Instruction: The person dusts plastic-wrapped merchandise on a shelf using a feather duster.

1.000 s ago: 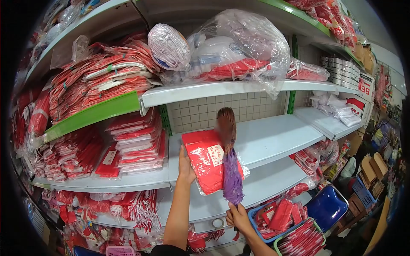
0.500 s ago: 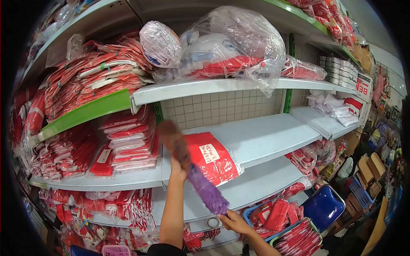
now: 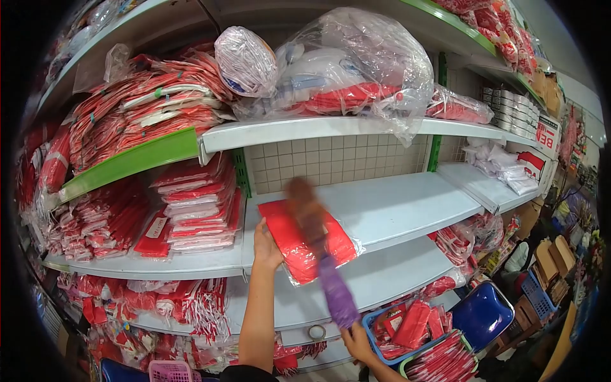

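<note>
My left hand [image 3: 266, 247] is at the left edge of a red plastic-wrapped packet [image 3: 298, 262], its fingers gripping that edge. The packet lies tilted at the front of the middle shelf [image 3: 394, 207], overhanging its lip. My right hand [image 3: 358, 341], low and right of centre, is closed round the lower end of a feather duster [image 3: 337, 290], purple below and brown above. The duster's brown end is blurred and passes over the packet, hiding most of its label.
Stacks of red and white packets [image 3: 198, 207] stand left on the same shelf. Clear bags [image 3: 356, 70] sit on the shelf above. Below right are a blue basket [image 3: 372, 318], a green-rimmed basket [image 3: 407, 363] and a blue chair [image 3: 485, 309].
The duster's brown end has swung right, from beside my left hand to over the packet. My right hand has moved slightly right and down. My left hand now shows at the packet's edge.
</note>
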Demonstrator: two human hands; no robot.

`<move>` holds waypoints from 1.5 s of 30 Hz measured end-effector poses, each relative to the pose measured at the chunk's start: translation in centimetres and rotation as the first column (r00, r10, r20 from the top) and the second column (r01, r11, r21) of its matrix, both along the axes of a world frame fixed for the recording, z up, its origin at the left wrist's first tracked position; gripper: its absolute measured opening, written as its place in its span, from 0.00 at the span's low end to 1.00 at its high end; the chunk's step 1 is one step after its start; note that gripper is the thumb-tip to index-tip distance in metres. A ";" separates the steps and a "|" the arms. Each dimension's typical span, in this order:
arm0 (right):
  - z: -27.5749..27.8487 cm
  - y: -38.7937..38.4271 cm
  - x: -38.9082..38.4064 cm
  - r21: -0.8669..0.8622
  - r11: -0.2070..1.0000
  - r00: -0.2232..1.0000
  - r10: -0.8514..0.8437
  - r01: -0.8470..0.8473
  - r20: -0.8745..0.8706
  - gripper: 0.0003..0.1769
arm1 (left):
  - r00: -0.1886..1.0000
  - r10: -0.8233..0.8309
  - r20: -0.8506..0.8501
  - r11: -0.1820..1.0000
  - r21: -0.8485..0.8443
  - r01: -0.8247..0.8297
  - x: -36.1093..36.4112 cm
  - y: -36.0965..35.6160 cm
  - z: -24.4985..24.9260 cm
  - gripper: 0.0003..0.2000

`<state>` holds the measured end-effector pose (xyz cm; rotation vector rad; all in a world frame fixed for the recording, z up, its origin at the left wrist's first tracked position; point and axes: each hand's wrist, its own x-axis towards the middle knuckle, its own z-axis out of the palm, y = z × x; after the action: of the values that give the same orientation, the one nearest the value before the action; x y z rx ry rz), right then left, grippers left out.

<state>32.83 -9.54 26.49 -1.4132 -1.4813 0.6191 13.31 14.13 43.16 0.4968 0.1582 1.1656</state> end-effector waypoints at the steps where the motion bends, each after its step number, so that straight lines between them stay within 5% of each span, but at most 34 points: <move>1: -1.2 1.0 -0.1 -0.009 0.999 0.964 -0.050 0.049 -0.260 0.12 | 1.000 0.001 -0.010 1.000 -0.005 -0.001 0.1 -0.1 0.0 0.25; 4: 0.4 1.6 0.2 -0.159 0.987 0.823 -0.071 -0.024 -0.563 0.13 | 0.999 0.030 -0.045 0.999 -0.014 -0.030 0.7 -0.7 0.8 0.25; 5: 0.8 1.1 0.2 -0.145 0.989 0.898 -0.045 -0.022 -0.437 0.13 | 0.997 0.043 -0.062 0.999 -0.013 -0.044 0.8 -0.6 0.9 0.25; 8: 4.5 -0.5 0.5 -0.118 0.928 0.921 0.322 -0.353 -0.221 0.14 | 0.783 -0.557 0.279 0.794 0.456 0.402 -0.3 2.5 -2.3 0.26; 9: 5.0 -0.5 0.5 -0.099 0.926 0.917 0.337 -0.364 -0.213 0.14 | 0.931 -0.240 0.276 0.955 0.241 0.175 -1.1 2.6 -3.3 0.28; 12: 2.9 1.0 0.6 -0.169 0.956 0.843 0.117 -0.238 -0.525 0.13 | 0.997 0.039 -0.074 0.999 0.039 -0.036 0.7 -1.5 1.5 0.29; 13: 5.3 0.8 -0.2 -0.150 0.963 0.731 0.063 -0.223 -0.679 0.13 | 0.993 0.044 -0.111 0.998 0.053 -0.039 0.7 -1.1 1.1 0.32; 16: 6.7 1.5 -0.1 -0.214 0.929 0.748 0.093 -0.303 -0.657 0.14 | 0.993 0.044 -0.110 0.998 0.051 -0.038 0.7 -1.2 1.3 0.31; 19: 8.9 2.3 0.4 -0.213 0.868 0.820 0.305 -0.449 -0.484 0.11 | 0.976 0.194 -0.097 0.967 0.188 -0.174 0.7 0.4 -0.3 0.31; 21: 10.4 3.3 0.6 -0.191 0.866 0.806 0.321 -0.463 -0.497 0.11 | 0.994 0.056 -0.094 0.993 0.108 -0.045 0.4 0.4 -0.2 0.30; 25: 11.2 6.1 -0.7 -0.157 0.974 0.830 0.050 -0.163 -0.555 0.10 | 0.986 0.041 -0.159 0.998 0.061 -0.032 1.2 -2.1 2.1 0.32; 29: 9.4 5.2 -0.3 -0.175 0.861 0.837 0.385 -0.477 -0.389 0.14 | 0.995 0.015 -0.098 0.997 0.075 -0.008 0.1 -0.3 0.3 0.36; 32: 8.5 3.6 0.3 -0.232 0.841 0.842 0.384 -0.488 -0.379 0.14 | 1.000 -0.001 -0.011 0.996 0.090 0.002 0.1 -0.5 -0.1 0.46; 36: 5.1 2.2 -1.5 -0.095 0.991 0.848 0.029 -0.093 -0.530 0.10 | 1.000 0.031 -0.002 0.999 0.013 -0.031 0.3 -1.0 0.3 0.51; 37: 2.9 2.1 -0.9 -0.154 0.979 0.853 0.035 -0.134 -0.521 0.09 | 1.000 0.007 -0.023 1.000 0.015 -0.007 0.3 -1.1 0.6 0.48; 41: 4.7 0.1 1.1 0.136 0.977 0.985 0.156 -0.164 0.070 0.12 | 0.986 0.084 -0.144 0.993 0.096 -0.070 0.8 -1.1 1.1 0.37; 44: 0.8 1.3 3.1 0.033 0.998 0.998 -0.059 0.060 -0.021 0.11 | 0.974 0.128 -0.188 0.983 0.151 -0.100 1.5 -1.5 1.3 0.23; 45: 2.9 1.0 2.7 0.011 0.992 0.971 -0.120 0.125 -0.205 0.13 | 0.970 0.121 -0.211 0.987 0.132 -0.094 1.5 -1.3 1.0 0.19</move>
<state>35.58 -8.56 29.41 -1.3678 -1.2267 0.6462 14.81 12.79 44.16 0.7318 0.3088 1.2302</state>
